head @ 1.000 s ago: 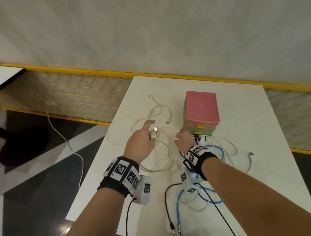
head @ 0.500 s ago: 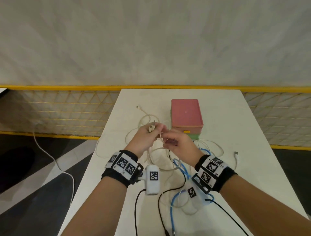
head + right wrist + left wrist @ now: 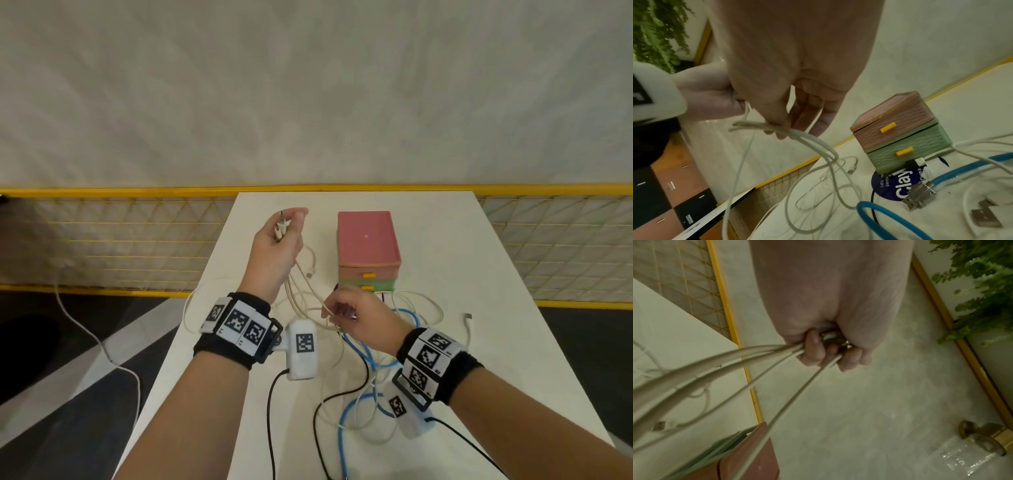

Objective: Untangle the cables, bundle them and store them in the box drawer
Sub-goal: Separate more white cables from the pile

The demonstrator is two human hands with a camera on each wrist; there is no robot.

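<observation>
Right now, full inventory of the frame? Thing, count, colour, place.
White charging cables: several, exact count unclear, tangled on the table; some strands lifted by both hands.
Blue cable: one, thick, looped on the table near the right wrist.
Thin black cable: one, beside the blue cable.
Plastic drawer box: one, pink drawer over green, yellow handles, both closed, mid-table.
Dark blue round sticker: one, under the box front.
White table: one.
Yellow mesh fence: behind the table.
Left hand: raised, grips cable plug ends.
Right hand: lower, pinches white strands.
</observation>
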